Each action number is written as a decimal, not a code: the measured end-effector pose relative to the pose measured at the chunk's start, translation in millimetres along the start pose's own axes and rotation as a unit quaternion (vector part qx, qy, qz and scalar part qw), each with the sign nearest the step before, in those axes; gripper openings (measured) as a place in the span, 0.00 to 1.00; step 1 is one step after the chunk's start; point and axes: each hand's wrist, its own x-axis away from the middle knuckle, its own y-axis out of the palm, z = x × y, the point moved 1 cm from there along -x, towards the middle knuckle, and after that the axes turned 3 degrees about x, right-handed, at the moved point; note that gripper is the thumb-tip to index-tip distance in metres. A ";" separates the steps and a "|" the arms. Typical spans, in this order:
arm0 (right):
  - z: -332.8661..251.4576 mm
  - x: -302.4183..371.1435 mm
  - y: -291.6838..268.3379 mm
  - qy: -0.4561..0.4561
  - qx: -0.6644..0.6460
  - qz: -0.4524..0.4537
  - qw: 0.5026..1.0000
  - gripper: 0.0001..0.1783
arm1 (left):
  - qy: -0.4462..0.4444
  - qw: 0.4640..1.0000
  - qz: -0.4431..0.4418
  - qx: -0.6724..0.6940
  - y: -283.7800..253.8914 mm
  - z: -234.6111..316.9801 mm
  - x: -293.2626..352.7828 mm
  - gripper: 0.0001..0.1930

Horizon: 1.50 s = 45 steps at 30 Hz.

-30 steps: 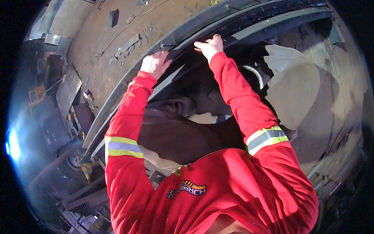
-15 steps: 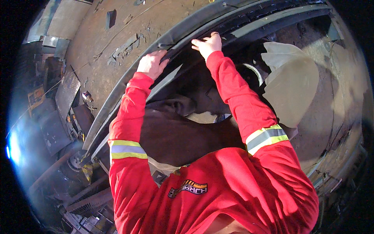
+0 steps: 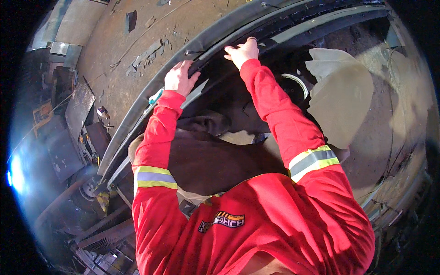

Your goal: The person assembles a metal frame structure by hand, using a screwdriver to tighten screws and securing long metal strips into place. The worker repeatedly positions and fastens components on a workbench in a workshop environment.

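A long grey metal beam (image 3: 220,37) with raised edges runs from the lower left to the upper right, bent by the lens. My left hand (image 3: 180,79) rests on its near edge, fingers stretched forward and apart. Farther along to the right, my right hand (image 3: 243,52) touches the beam's dark inner channel, thumb and fingers spread; part of its fingertips is hard to make out. Neither hand visibly holds anything loose. Beside my left wrist, a small teal and white object (image 3: 156,97) lies on the beam; its kind is unclear.
A dark brown apron (image 3: 211,165) hangs before me. Under the beam, at right, lie a pale ring (image 3: 297,85) and a beige rounded shape (image 3: 343,94). Scraps (image 3: 145,57) litter the brown floor beyond. Metal plates (image 3: 79,105) stand at left, near a bright glow (image 3: 17,174).
My left hand and forearm have shifted slightly right, uncovering the teal and white object. My right hand has moved only slightly left.
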 end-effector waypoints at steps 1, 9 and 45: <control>-2.9 2.0 -1.3 0.004 0.003 -0.014 1.000 0.40 | -0.001 1.000 0.004 0.003 -0.2 -0.3 0.2 0.20; -1.2 -1.3 -1.1 -0.011 0.020 -0.016 1.000 0.30 | 0.013 0.998 0.058 0.004 4.0 2.3 1.6 0.15; 0.1 -1.5 -11.8 -0.017 -0.167 -0.059 0.984 0.40 | 0.072 0.990 -0.062 0.100 -7.2 -16.2 -32.9 0.13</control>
